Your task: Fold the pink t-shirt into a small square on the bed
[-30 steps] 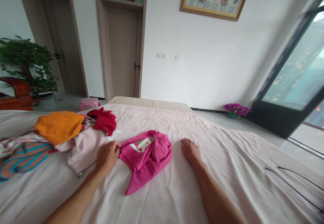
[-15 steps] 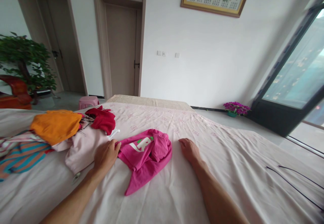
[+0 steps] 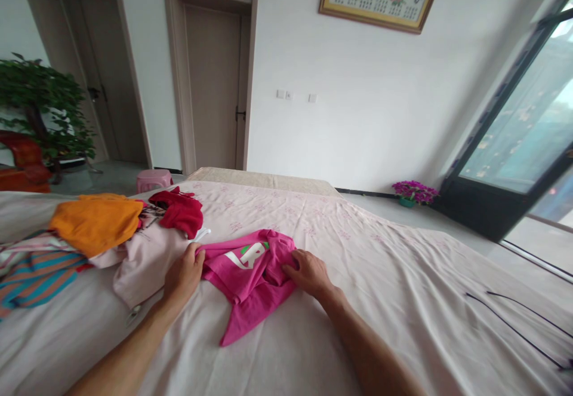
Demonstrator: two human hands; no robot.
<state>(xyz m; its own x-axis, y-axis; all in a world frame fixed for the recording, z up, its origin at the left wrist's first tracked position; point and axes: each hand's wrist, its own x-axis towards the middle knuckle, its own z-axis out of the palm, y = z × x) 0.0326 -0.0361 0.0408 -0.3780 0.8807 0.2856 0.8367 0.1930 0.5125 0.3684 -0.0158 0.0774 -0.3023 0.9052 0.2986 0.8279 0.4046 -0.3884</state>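
Observation:
A crumpled bright pink shirt point(image 3: 248, 276) with a white and green print lies on the pale pink bed sheet point(image 3: 380, 300). My left hand point(image 3: 184, 273) pinches the shirt's left edge with closed fingers. My right hand point(image 3: 308, 272) rests on the shirt's right side, fingers curled into the cloth. Just left of my left hand lies a pale pink garment point(image 3: 143, 258).
A heap of clothes sits at the left: an orange piece point(image 3: 96, 223), a red one point(image 3: 179, 212) and a striped one point(image 3: 31, 273). A black cable point(image 3: 514, 318) runs over the sheet at the right. Doors, a plant point(image 3: 40, 103) and a glass door point(image 3: 514, 139) stand beyond.
My right hand has slid left from the bare sheet onto the pink shirt's right side and closed on it. My left hand keeps its hold on the left edge.

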